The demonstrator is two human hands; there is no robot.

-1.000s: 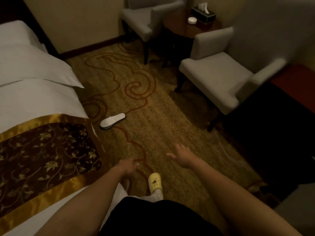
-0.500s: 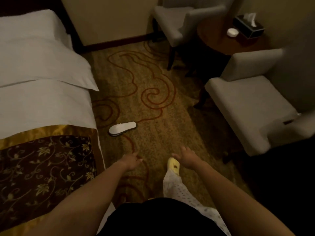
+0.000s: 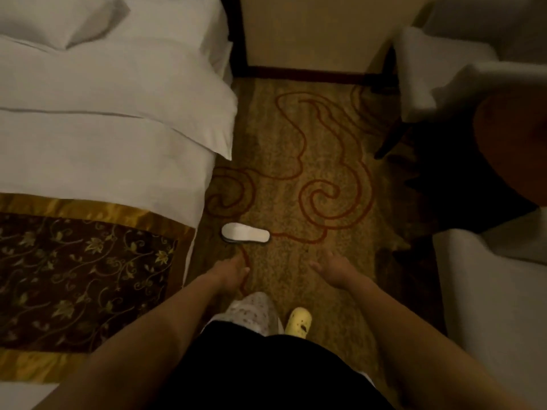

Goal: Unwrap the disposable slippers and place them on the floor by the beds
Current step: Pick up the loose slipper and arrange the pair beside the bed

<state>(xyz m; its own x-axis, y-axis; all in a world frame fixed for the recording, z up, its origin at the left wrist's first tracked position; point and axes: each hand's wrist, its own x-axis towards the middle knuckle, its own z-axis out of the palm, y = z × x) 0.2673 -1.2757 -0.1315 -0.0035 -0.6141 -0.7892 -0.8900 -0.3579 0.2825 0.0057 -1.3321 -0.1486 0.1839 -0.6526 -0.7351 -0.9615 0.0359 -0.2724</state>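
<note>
One white disposable slipper (image 3: 245, 233) lies flat on the patterned carpet (image 3: 310, 161), close to the side of the bed (image 3: 103, 143). My left hand (image 3: 233, 270) hovers just below the slipper, fingers loosely curled and holding nothing. Further right and level with it, my right hand (image 3: 334, 269) is spread with the palm facing left, also holding nothing. Neither hand touches the slipper. I see no second slipper and no wrapper.
The bed has white linen and a brown-and-gold runner (image 3: 83, 276). Two pale armchairs (image 3: 444, 72) (image 3: 497, 291) stand on the right with a dark round table (image 3: 512, 149) between them. A yellow clog (image 3: 299, 322) on my foot shows below my hands.
I have walked forward along the bed; the slipper now sits closer, just above my left hand. Both hands stay held out and free of anything.
</note>
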